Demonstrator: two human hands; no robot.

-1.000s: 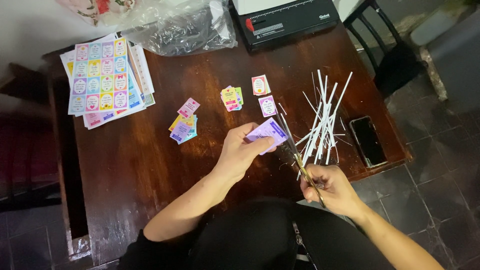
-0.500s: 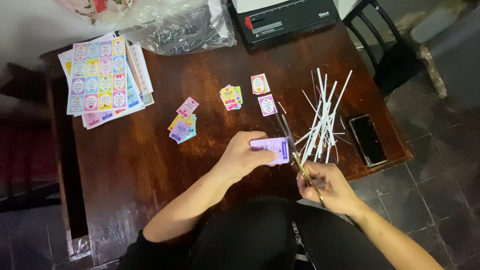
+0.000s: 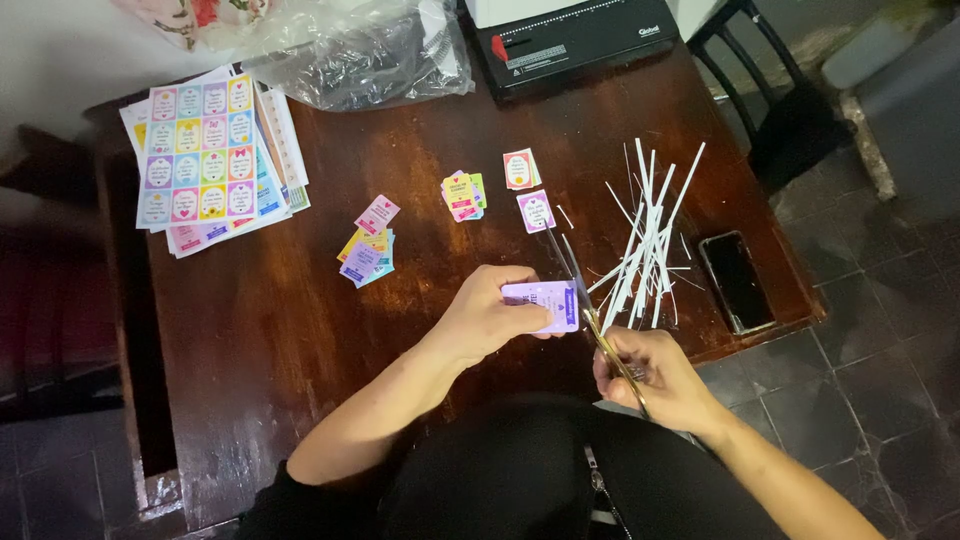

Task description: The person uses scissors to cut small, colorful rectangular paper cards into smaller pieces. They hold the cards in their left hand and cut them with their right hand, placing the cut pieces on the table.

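My left hand (image 3: 492, 318) holds a small purple printed card (image 3: 546, 302) flat over the near edge of the dark wooden table (image 3: 270, 340). My right hand (image 3: 652, 378) grips gold-handled scissors (image 3: 585, 305), whose open blades point away from me along the card's right edge. Just right of the blades lies a loose heap of thin white paper strips (image 3: 645, 240).
Cut coloured cards lie in small piles (image 3: 366, 246), (image 3: 462, 192), (image 3: 528, 190). A stack of printed sheets (image 3: 205, 155) sits far left, a clear plastic bag (image 3: 360, 50) and a black binding machine (image 3: 575, 40) at the back. A dark phone (image 3: 738, 280) lies right; a black chair (image 3: 770, 90) beyond.
The purple card was turned from tilted to flat and level in my left hand, and the scissors' blades moved to its right edge.
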